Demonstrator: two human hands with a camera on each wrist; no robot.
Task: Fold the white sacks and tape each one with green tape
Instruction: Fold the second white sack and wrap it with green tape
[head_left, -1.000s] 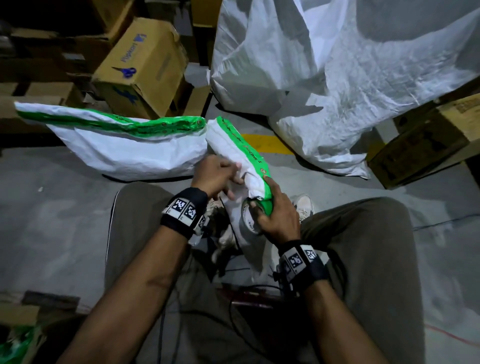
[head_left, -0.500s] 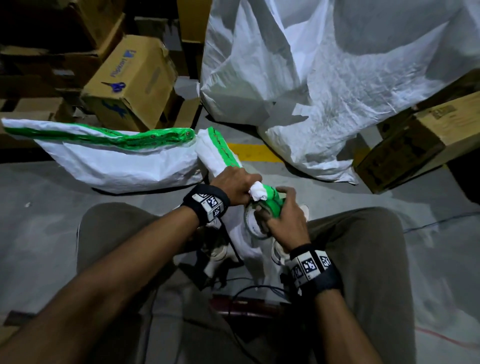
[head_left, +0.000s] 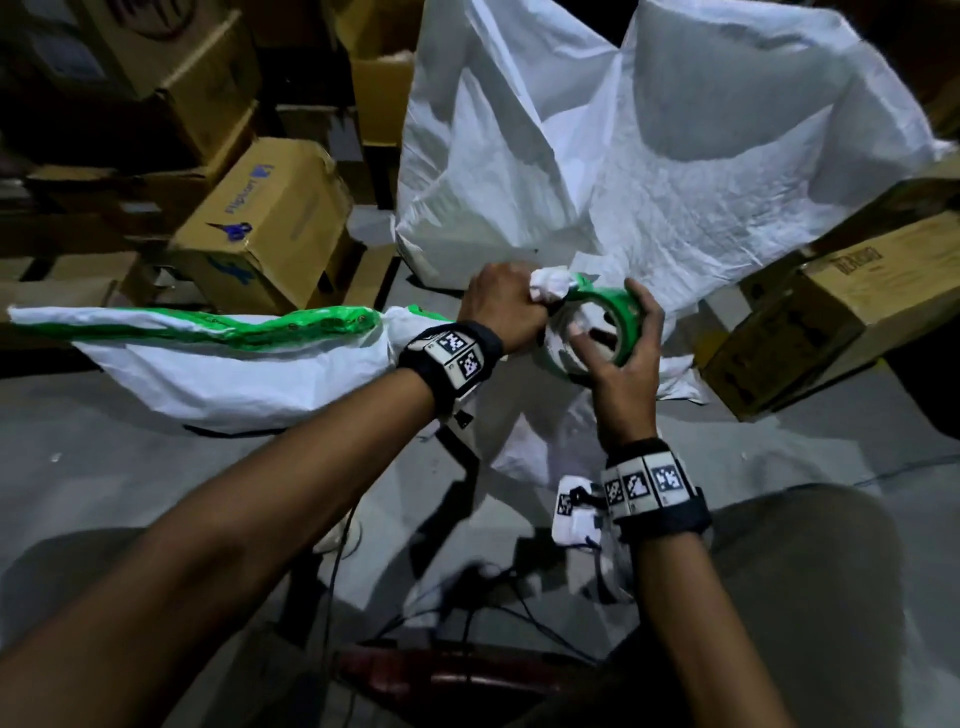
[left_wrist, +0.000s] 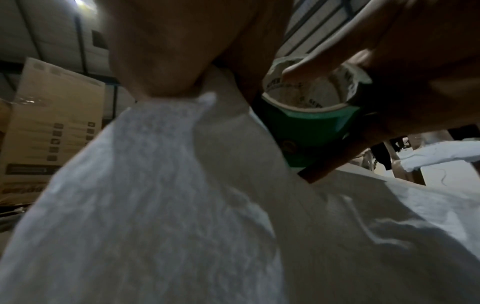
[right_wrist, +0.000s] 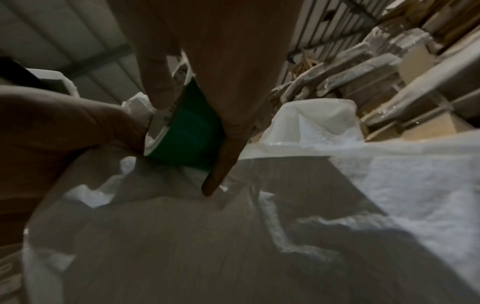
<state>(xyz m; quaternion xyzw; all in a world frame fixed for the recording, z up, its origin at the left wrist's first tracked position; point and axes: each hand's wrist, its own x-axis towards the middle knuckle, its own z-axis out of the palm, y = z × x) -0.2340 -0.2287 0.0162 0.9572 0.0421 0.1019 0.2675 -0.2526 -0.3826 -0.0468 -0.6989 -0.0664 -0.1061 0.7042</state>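
While the work sits somewhere in its middle, the biggest thing in the head view is a loose, crumpled white sack (head_left: 649, 171) standing open against the stacked cardboard boxes (head_left: 265, 228); it shows no fold and no tape, so by my reading it is yet to be done. To its left, on the grey floor (head_left: 78, 493), lies a second sack (head_left: 208, 369), flattened, with a long strip of green tape (head_left: 291, 330) along its upper edge, which looks finished or nearly so. A third white sack (left_wrist: 161, 205) is the one in hand: its neck is bunched and raised in front of the person, the body hanging down toward the floor between the knees. The left hand (head_left: 506, 306) has its grip closed tight round that gathered neck, a small tuft of white poking out past the fist. Just beside it, touching the bundle, the right hand (head_left: 623, 353) holds the roll of green tape (head_left: 608, 322), thumb across the open core and fingers curled over the outer rim; a short run of tape appears to reach from roll to neck, so I judge the binding is begun, not closed off. Counted: three sacks visible, one taped, one being taped, one untouched; one tape roll; two hands, both occupied. Boxes number several, with one more cardboard box (head_left: 841, 312) at the right, and I cannot count them exactly in the dim light.
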